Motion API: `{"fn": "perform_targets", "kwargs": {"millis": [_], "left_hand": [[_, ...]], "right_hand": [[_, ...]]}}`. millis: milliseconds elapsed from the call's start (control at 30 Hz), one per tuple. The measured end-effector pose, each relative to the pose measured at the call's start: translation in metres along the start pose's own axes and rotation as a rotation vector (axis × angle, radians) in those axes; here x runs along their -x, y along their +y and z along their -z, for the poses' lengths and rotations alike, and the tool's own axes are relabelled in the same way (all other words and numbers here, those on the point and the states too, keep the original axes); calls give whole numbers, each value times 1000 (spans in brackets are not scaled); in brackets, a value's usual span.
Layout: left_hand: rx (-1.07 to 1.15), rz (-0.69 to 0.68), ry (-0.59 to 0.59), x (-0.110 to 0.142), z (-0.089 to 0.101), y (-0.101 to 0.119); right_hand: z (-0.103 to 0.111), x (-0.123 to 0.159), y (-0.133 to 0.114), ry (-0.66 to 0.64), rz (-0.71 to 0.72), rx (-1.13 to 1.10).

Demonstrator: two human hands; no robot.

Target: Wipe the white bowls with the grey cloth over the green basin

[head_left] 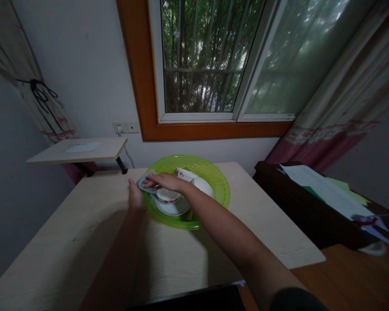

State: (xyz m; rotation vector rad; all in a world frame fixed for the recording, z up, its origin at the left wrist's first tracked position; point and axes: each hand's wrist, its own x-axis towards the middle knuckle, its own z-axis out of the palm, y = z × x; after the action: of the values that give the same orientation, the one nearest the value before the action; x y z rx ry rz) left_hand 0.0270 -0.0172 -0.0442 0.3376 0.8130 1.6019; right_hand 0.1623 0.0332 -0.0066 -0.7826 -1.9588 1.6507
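A green plastic basket [214, 177] sits on the pale wooden table [84, 233], holding white bowls and a white dish [171, 208]. My right hand [164, 181] reaches over the basket's left rim, fingers pinched on a small grey-blue saucer [143, 183]. Beside the rim, my left hand [135, 196] also closes on that saucer from below. A small white bowl with a red pattern [167, 196] rests just under my right hand. Another white bowl [203, 186] lies to the right inside the basket.
A small side shelf [81, 150] juts from the left wall. A dark desk [311, 203] with papers [327, 190] stands at the right. The window [210, 60] and curtains [343, 108] are behind the table. Wall sockets [125, 127] sit below the window.
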Motion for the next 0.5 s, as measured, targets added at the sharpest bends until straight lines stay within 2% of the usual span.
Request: {"fn": "perform_targets", "kwargs": {"millis": [167,233,300,500], "left_hand": [[110,36,-32,7,-10,4],[129,42,-48,9,-11,5],[132,39,-44,10,-12,6],[69,64,41,8,-9,6]], "right_hand": [[-4,-8,3,176,52,126],[-8,-10,1,200,84,130],[-11,-10,-2,176,66,94],[-5,8,-16,-28,-105,-117]]}}
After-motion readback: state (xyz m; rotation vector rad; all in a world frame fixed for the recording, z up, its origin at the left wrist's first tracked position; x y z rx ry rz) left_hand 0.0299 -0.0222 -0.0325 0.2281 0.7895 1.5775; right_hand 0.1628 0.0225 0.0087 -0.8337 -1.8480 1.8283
